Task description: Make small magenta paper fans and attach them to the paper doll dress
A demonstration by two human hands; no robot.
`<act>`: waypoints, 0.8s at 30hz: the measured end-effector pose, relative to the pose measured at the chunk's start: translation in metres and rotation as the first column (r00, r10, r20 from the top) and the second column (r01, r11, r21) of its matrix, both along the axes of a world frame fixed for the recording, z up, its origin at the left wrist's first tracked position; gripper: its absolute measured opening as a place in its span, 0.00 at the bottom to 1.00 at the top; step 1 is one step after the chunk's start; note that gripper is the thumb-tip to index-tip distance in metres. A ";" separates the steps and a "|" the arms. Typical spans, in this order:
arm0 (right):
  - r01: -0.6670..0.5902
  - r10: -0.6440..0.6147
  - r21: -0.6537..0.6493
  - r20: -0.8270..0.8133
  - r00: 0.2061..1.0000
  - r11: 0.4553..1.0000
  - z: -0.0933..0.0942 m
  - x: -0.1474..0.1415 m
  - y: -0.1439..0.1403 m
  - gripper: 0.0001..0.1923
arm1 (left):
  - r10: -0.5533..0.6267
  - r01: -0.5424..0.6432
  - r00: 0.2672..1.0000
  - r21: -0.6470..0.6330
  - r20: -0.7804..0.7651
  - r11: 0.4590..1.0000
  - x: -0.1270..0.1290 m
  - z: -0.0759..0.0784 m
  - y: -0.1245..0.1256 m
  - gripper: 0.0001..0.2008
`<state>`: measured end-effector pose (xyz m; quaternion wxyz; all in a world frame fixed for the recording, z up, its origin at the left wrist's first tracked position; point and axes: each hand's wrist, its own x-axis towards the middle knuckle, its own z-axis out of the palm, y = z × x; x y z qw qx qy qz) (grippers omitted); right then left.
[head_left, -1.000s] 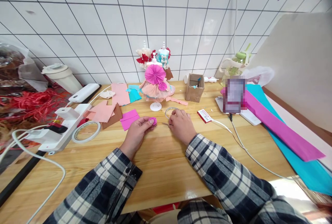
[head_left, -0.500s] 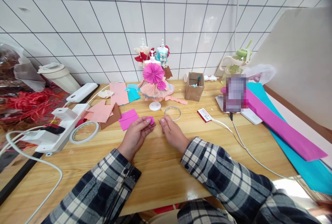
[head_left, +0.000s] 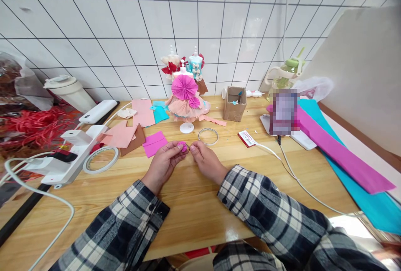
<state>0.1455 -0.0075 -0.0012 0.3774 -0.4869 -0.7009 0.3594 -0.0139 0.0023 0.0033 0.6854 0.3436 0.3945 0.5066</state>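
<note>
Head view: both forearms, in plaid sleeves, reach forward over the wooden counter (head_left: pixel 194 204) and meet near its middle. The left hand (head_left: pixel 163 163) lies with its fingers curled in, thumb and fingertips pinched on a small pink paper rosette (head_left: pixel 183 146) held just above the counter. The right hand (head_left: pixel 205 161) comes in from the other side, its fingers bent and its fingertips touching the same rosette, so both hands close on it together. Whether the right hand also holds anything else cannot be told.

Just beyond the hands lie a clear tape ring (head_left: pixel 208 136) and a small white disc (head_left: pixel 186 127). Behind them stands a paper dress figure (head_left: pixel 185 101) with a large pink fan on it. To its right sits an open cardboard box (head_left: pixel 234 103) with scraps of teal paper inside. Left of the hands lies a magenta paper sheet (head_left: pixel 154 143), and farther left a larger tape roll (head_left: pixel 100 159) beside a white power strip (head_left: pixel 67 158).
</note>
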 end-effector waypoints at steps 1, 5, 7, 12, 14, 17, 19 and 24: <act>0.001 -0.001 0.000 0.003 1.000 1.000 0.000 0.000 0.000 0.14 | -0.002 0.002 1.000 0.003 -0.007 1.000 0.000 0.000 0.000 0.08; -0.005 0.005 0.002 -0.001 1.000 1.000 -0.002 0.001 0.002 0.14 | -0.008 0.008 1.000 0.006 -0.024 1.000 0.001 0.001 -0.001 0.08; -0.004 0.004 0.001 -0.010 1.000 1.000 -0.003 0.001 0.002 0.14 | -0.005 0.005 1.000 0.004 -0.031 1.000 0.001 0.001 -0.001 0.09; -0.004 0.004 -0.016 -0.019 1.000 1.000 -0.003 0.000 0.002 0.13 | 0.001 -0.001 1.000 0.006 -0.025 1.000 0.001 0.000 -0.001 0.10; 0.002 -0.002 -0.018 -0.018 1.000 1.000 -0.003 0.000 0.001 0.14 | -0.005 0.005 1.000 0.008 -0.019 1.000 0.001 0.000 0.000 0.10; 0.006 -0.007 -0.019 -0.020 1.000 1.000 -0.002 0.000 0.002 0.13 | -0.008 0.008 1.000 0.006 -0.019 1.000 0.001 0.000 0.000 0.09; 0.003 -0.003 -0.016 -0.021 1.000 1.000 -0.002 0.000 0.002 0.13 | -0.004 0.004 1.000 0.004 -0.022 1.000 0.001 0.000 0.000 0.09; 0.009 -0.009 0.001 -0.005 1.000 1.000 -0.003 0.000 0.003 0.14 | -0.005 0.005 0.999 0.010 -0.039 1.000 0.001 -0.001 0.000 0.10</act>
